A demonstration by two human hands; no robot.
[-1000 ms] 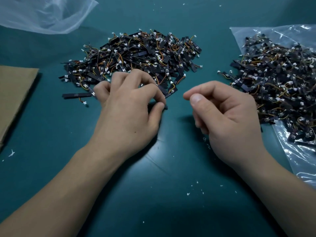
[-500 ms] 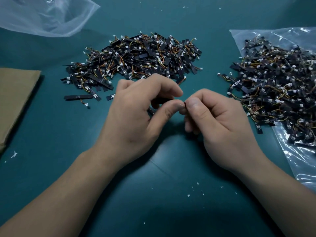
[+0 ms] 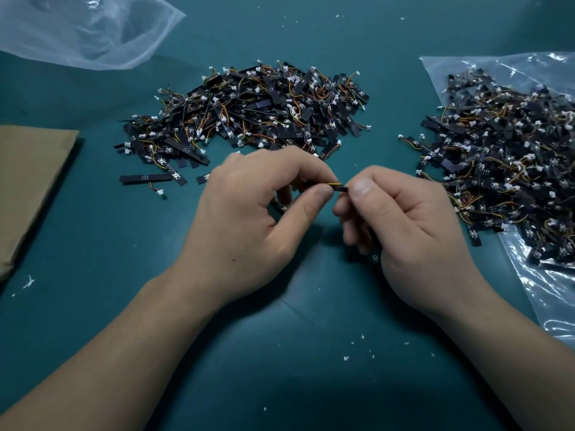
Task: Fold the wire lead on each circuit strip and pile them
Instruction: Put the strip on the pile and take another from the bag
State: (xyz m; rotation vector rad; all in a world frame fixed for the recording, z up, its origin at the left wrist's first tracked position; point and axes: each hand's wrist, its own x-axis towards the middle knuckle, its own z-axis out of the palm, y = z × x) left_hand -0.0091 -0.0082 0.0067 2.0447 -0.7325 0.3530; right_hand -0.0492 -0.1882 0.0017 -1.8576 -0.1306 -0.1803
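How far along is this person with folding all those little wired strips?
Probably around halfway. A big pile of strips lies on the table ahead of the hands, likely the finished ones. One circuit strip is in hand, pinched between the left hand and right hand. A comparably large heap on the plastic bag to the right looks like the supply left to do.

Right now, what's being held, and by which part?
One circuit strip, pinched by both hands: left hand where the coloured wires show, right hand on the black tip. The rest is hidden.
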